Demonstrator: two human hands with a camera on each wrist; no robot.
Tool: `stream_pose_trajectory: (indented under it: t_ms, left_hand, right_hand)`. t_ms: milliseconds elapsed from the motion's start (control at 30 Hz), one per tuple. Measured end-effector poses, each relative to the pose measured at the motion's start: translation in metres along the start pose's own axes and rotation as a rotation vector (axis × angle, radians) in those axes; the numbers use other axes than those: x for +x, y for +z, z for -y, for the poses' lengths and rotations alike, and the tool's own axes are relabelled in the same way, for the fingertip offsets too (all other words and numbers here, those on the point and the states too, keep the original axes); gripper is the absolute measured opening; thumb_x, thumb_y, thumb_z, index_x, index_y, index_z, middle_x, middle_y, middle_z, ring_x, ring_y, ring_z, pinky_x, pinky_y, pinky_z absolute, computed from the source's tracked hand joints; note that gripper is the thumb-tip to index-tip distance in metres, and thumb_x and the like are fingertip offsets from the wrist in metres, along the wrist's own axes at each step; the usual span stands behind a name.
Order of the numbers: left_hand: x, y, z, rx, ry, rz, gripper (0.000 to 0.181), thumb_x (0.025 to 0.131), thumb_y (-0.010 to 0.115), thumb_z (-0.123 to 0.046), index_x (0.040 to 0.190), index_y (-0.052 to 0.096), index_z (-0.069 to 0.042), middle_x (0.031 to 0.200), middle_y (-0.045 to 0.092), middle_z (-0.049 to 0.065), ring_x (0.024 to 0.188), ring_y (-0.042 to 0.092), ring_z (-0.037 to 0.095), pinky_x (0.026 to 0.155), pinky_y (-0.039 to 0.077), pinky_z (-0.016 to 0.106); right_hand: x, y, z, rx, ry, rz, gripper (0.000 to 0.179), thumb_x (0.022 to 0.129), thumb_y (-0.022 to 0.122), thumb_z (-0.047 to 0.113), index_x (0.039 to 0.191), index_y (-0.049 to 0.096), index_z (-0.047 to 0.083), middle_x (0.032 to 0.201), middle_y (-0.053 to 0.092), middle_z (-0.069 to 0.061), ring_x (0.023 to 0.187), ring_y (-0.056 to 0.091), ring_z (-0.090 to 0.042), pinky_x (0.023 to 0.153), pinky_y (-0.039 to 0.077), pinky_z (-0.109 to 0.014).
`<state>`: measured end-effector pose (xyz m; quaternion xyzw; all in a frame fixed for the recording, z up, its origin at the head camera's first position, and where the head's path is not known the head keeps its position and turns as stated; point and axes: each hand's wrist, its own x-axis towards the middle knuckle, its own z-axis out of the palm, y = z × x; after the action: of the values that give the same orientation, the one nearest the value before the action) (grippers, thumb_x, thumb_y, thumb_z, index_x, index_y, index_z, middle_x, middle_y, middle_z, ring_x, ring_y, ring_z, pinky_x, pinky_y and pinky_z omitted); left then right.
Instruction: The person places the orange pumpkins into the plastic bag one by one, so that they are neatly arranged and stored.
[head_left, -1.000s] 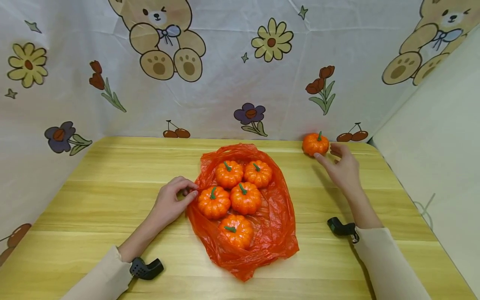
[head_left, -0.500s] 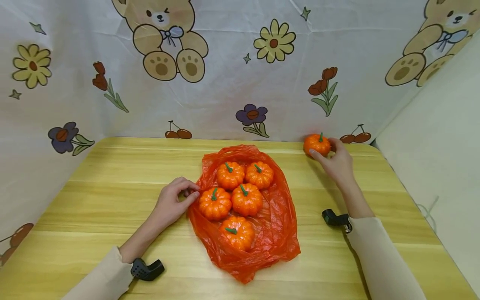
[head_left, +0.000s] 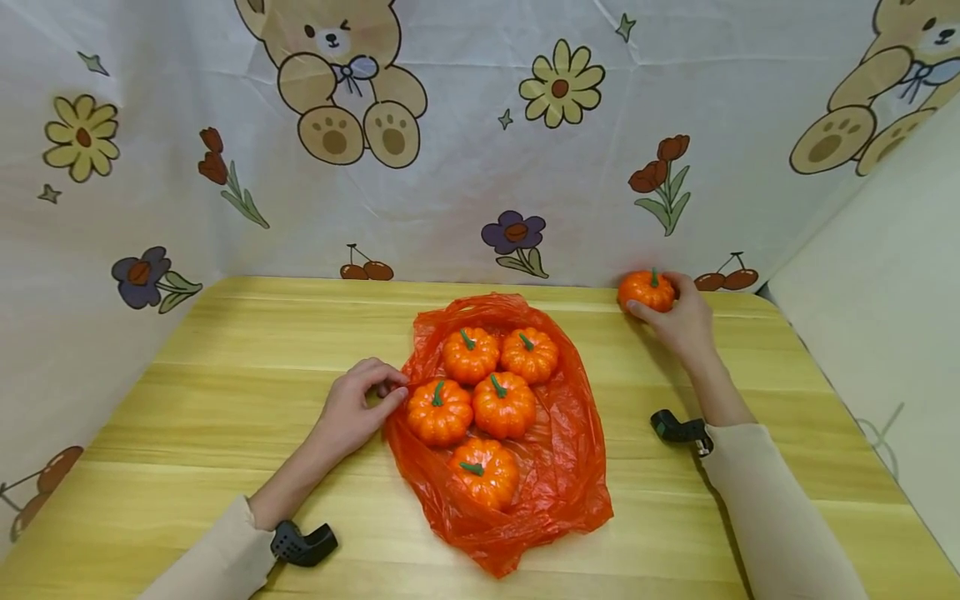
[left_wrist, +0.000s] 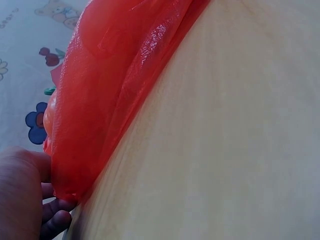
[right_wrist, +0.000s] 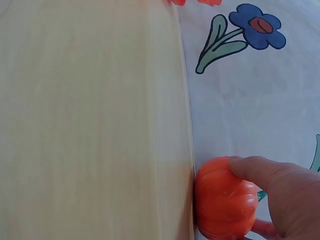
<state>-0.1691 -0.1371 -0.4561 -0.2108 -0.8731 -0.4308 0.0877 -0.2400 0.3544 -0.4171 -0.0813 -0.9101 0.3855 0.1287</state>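
Observation:
At the far right of the table, my right hand (head_left: 692,323) holds a small orange toy pumpkin (head_left: 643,292) with a green stem. The right wrist view shows the thumb on one side of this pumpkin (right_wrist: 225,202) and a finger on the other. An open red plastic bag (head_left: 570,454) lies mid-table with several similar pumpkins (head_left: 504,406) in it. My left hand (head_left: 354,406) pinches the bag's left edge between thumb and fingers. In the left wrist view, the bag's side (left_wrist: 107,95) stands up from the table beside the fingers.
The wooden table (head_left: 247,358) ends at the back against a white cloth (head_left: 450,192) printed with bears and flowers. A pale wall (head_left: 892,275) borders the right side. Black wrist cameras (head_left: 303,544) sit at both cuffs.
My right hand has moved in against the far pumpkin and taken hold of it. The left hand stays at the bag's edge. The head view has shifted slightly.

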Motion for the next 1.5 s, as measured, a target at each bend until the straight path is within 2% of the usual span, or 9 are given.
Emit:
stream_pose_trajectory:
  t_ms: [333, 867, 1233, 1500]
  left_hand:
    - [-0.002, 0.001, -0.001, -0.011, -0.008, -0.001, 0.009, 0.095, 0.078, -0.007, 0.099, 0.079, -0.015, 0.092, 0.067, -0.003, 0.083, 0.057, 0.013, 0.075, 0.049, 0.025]
    - [-0.002, 0.003, -0.001, -0.009, 0.01, -0.001, 0.009, 0.095, 0.077, -0.008, 0.1, 0.079, -0.016, 0.092, 0.066, -0.004, 0.083, 0.057, 0.013, 0.074, 0.048, 0.026]
    - [-0.003, 0.0, 0.0, 0.001, 0.007, -0.006, 0.008, 0.095, 0.077, -0.008, 0.1, 0.079, -0.015, 0.091, 0.066, -0.004, 0.083, 0.057, 0.013, 0.075, 0.048, 0.026]
    - [-0.001, -0.001, 0.002, 0.0, 0.03, -0.009, 0.009, 0.095, 0.077, -0.008, 0.099, 0.079, -0.016, 0.091, 0.066, -0.005, 0.083, 0.057, 0.013, 0.074, 0.048, 0.027]
  right_hand:
    - [-0.004, -0.002, 0.0, -0.008, -0.017, -0.01, 0.086, 0.093, 0.08, 0.032, 0.157, 0.036, -0.004, 0.154, 0.046, -0.033, 0.139, 0.047, -0.051, 0.115, 0.04, -0.064]
    - [-0.029, -0.004, -0.003, 0.012, -0.082, -0.005, 0.082, 0.093, 0.081, 0.03, 0.154, 0.039, -0.005, 0.149, 0.05, -0.032, 0.135, 0.052, -0.049, 0.111, 0.044, -0.064]
    - [-0.057, -0.003, 0.002, 0.014, -0.11, 0.024, 0.079, 0.093, 0.082, 0.03, 0.154, 0.043, -0.002, 0.148, 0.051, -0.033, 0.129, 0.056, -0.053, 0.107, 0.047, -0.065]
    - [-0.079, -0.006, 0.004, 0.01, -0.122, 0.025, 0.078, 0.092, 0.083, 0.032, 0.152, 0.046, -0.001, 0.147, 0.054, -0.028, 0.132, 0.056, -0.044, 0.107, 0.048, -0.061]
